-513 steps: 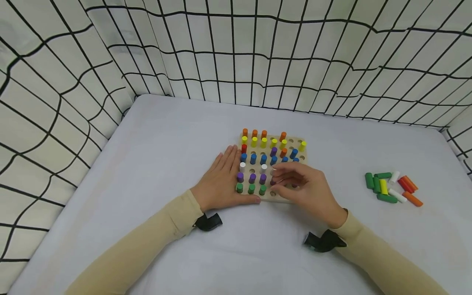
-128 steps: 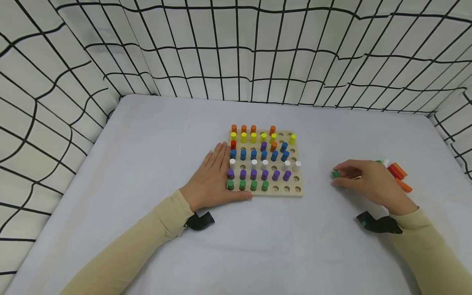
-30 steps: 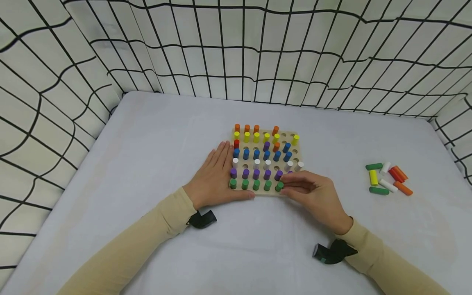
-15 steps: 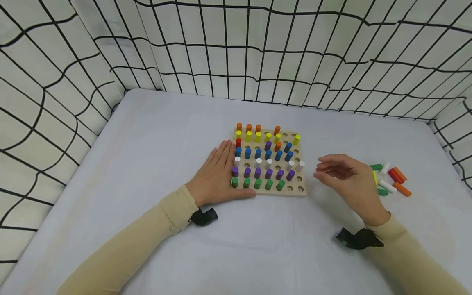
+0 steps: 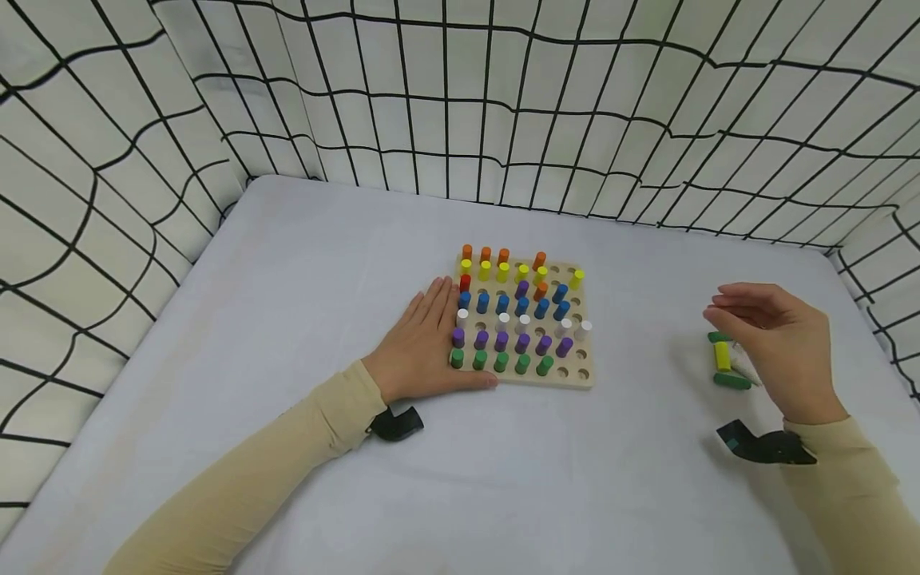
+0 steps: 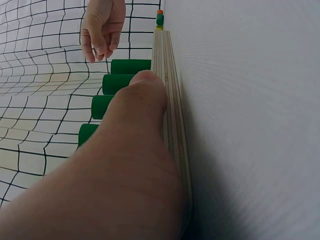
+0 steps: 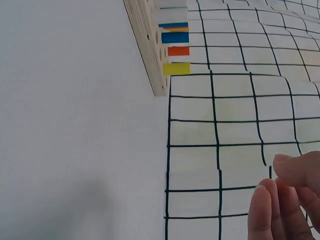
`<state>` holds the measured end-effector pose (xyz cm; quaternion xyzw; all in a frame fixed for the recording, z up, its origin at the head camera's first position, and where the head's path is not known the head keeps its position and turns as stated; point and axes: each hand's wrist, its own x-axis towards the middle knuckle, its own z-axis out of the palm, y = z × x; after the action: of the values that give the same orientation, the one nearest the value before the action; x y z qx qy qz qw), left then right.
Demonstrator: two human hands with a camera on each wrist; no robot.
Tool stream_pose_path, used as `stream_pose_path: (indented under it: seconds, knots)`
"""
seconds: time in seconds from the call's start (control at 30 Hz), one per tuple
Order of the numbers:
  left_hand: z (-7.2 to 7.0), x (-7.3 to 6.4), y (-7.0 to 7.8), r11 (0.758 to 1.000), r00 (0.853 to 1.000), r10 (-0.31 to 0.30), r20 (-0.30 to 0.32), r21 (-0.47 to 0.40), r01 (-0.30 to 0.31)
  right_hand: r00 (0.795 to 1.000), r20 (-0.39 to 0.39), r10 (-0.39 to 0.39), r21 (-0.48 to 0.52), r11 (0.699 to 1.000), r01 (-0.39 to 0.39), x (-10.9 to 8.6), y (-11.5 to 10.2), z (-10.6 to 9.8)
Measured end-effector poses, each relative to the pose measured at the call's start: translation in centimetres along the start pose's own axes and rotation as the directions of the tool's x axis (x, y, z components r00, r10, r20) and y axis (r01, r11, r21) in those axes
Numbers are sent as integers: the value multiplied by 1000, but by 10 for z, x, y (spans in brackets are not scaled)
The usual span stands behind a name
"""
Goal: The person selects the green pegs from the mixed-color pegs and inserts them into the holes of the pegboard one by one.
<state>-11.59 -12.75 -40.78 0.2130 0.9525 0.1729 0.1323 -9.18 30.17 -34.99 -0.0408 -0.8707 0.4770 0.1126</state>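
Note:
A wooden pegboard [image 5: 535, 378] holds rows of coloured pegs. My left hand [image 5: 413, 351] lies flat at its left side, fingers straight along the edge. In the left wrist view the left thumb [image 6: 145, 100] rests along the board's front edge, beside green pegs [image 6: 130, 66]. My right hand [image 5: 787, 351] hovers over the loose pegs at the right, fingers loosely bent. In the right wrist view nothing shows between its fingers [image 7: 260, 210]. Below it lie a yellow peg [image 5: 722, 357], a green peg [image 5: 732, 382] and part of a white peg [image 5: 744, 364]; the hand hides others.
The board's front row has two bare holes at its right end, and further holes stand bare in other rows. A white cloth [image 5: 323, 239] covers the table. Black grid netting [image 5: 446, 100] on white walls encloses the back and sides.
A fifth green peg, carried over by my right hand, now stands in the board's front row. The hand let it go and moved right to the loose pegs. My left hand stayed put.

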Motion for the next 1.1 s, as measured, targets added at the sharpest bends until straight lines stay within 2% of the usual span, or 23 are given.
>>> stream_pose_path:
  seconds: [0.17, 0.43, 0.67, 0.93, 1.1]
  knots:
    - [1, 1, 0, 1000, 1000, -6, 6, -4, 6, 999, -11, 33, -41, 999, -33, 8, 13, -11]
    - [1, 1, 0, 1000, 1000, -4, 3, 13, 4, 997, 46, 55, -62, 997, -52, 17, 29, -20]
    - [1, 1, 1, 1000, 1000, -8, 9, 13, 8, 995, 87, 51, -119, 992, -41, 23, 42, -23]
    - [2, 2, -1, 1000, 1000, -7, 4, 26, 7, 984, 172, 47, -244, 970, -4, 27, 57, -29]
    - [2, 3, 0, 1000, 1000, -7, 9, 22, 6, 980, 185, 76, -325, 946, -12, 28, 66, -33]
